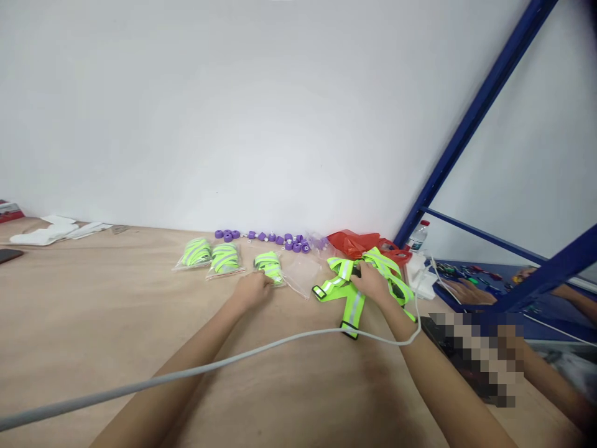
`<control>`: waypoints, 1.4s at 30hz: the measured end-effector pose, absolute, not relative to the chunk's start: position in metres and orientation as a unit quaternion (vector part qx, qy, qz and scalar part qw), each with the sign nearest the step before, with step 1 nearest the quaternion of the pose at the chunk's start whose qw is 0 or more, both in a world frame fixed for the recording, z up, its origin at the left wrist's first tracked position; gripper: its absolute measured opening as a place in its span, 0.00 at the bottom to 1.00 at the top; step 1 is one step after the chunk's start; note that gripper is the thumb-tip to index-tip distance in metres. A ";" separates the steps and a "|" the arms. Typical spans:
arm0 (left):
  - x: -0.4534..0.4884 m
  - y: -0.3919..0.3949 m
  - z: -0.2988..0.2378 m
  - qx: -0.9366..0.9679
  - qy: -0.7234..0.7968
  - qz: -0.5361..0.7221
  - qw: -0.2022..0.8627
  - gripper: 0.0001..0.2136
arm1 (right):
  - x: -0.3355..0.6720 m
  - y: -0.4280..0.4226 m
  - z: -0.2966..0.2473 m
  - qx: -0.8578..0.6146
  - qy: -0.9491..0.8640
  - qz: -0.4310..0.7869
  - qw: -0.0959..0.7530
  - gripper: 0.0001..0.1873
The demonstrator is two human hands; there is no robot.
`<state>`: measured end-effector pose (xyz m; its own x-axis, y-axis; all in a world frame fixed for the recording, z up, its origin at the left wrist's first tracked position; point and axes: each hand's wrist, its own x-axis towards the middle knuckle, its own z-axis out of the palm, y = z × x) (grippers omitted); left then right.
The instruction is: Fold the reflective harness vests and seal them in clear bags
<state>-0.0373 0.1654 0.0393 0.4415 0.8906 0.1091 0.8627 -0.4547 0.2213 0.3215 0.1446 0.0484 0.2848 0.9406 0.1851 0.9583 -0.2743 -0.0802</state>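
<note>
My left hand (252, 289) is closed at the lower edge of a clear plastic bag with a folded neon-yellow reflective strap (268, 264) inside; the fingertips are partly hidden. In my right hand (372, 283) is a bunch of loose neon-yellow reflective straps (353, 305) with silver stripes and black buckles. The fingers curl around the straps near a dark piece. Two more bagged straps (196, 252) (224, 257) lie to the left. Between my hands rests a flat clear bag (303, 274).
Several purple wheel-like pieces (289, 241) line the wall. A red plastic bag (354, 241), a bottle (418, 236) and a white power strip (422, 277) sit right. A white cable (280, 340) crosses over my forearms. Another person's hand (469, 292) is beyond the blue frame (480, 106).
</note>
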 end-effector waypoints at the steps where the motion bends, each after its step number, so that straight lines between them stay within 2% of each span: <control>1: -0.037 0.166 0.042 0.845 0.518 0.122 0.059 0.10 | 0.324 0.140 0.055 -0.792 -0.599 -0.058 0.105 0.16; 7: -0.012 0.158 0.081 0.847 0.464 0.261 -0.004 0.18 | 0.330 0.108 0.098 -0.726 -0.641 -0.133 0.212 0.17; 11: 0.025 0.136 0.126 0.873 0.354 0.334 -0.028 0.19 | 0.312 0.085 0.129 -0.638 -0.709 -0.165 0.251 0.17; 13: 0.041 0.123 0.148 0.886 0.269 0.375 -0.038 0.25 | 0.295 0.073 0.143 -0.571 -0.756 -0.181 0.265 0.15; 15: 0.049 0.109 0.165 0.905 0.229 0.358 -0.031 0.33 | 0.276 0.060 0.156 -0.463 -0.809 -0.215 0.292 0.15; 17: 0.047 0.095 0.176 0.922 0.220 0.317 -0.002 0.36 | 0.258 0.046 0.166 -0.384 -0.834 -0.248 0.308 0.16; 20: 0.031 0.075 0.182 0.933 0.219 0.286 0.007 0.34 | 0.233 0.027 0.179 -0.340 -0.846 -0.272 0.308 0.17; 26: -0.006 0.041 0.179 0.913 0.242 0.321 -0.070 0.31 | 0.198 -0.003 0.201 -0.307 -0.878 -0.261 0.258 0.17; 31: -0.031 0.023 0.181 0.898 0.196 0.381 -0.102 0.18 | 0.183 -0.018 0.213 -0.306 -0.888 -0.223 0.261 0.17; 36: -0.034 0.010 0.178 0.846 0.318 0.383 -0.188 0.11 | 0.166 -0.018 0.208 -0.330 -0.872 -0.249 0.260 0.18; 42: -0.040 0.015 0.174 0.845 0.311 0.406 -0.156 0.09 | 0.150 -0.019 0.206 -0.344 -0.867 -0.284 0.223 0.14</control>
